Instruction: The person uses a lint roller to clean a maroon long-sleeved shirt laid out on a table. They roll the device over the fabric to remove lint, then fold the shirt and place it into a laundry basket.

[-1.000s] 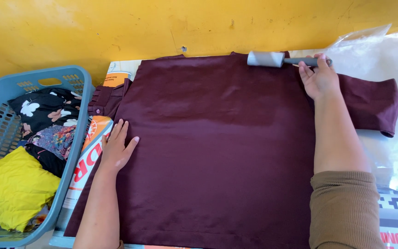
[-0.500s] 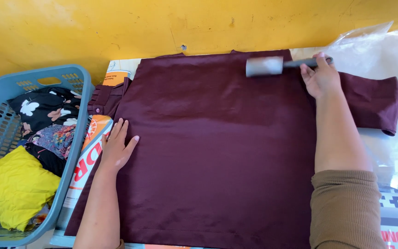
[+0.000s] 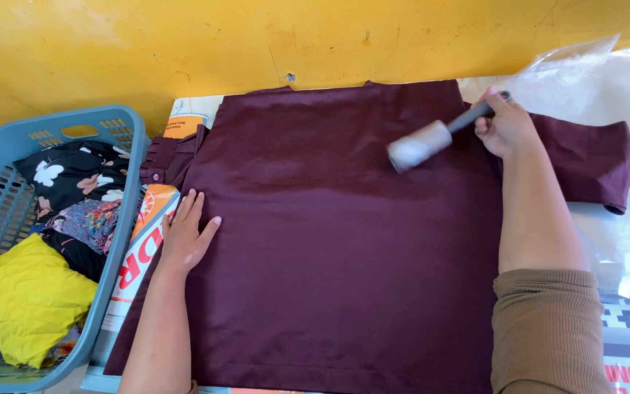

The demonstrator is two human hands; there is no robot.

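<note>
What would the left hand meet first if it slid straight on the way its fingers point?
The left hand lies flat on the maroon garment, fingers pointing up-right. It would likely meet only more garment, then the yellow wall.

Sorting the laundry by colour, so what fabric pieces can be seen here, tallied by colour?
Maroon: 1, the garment spread flat under the left hand and the right hand's lint roller.
Yellow: 1, the folded cloth in the basket.
Black floral: 1.
Multicolour print: 1.
Total: 4.

table (image 3: 191, 106) against yellow wall, printed sheets (image 3: 144, 233) on it, maroon garment (image 3: 344, 241) spread flat, clear plastic (image 3: 607, 73) at right
</note>
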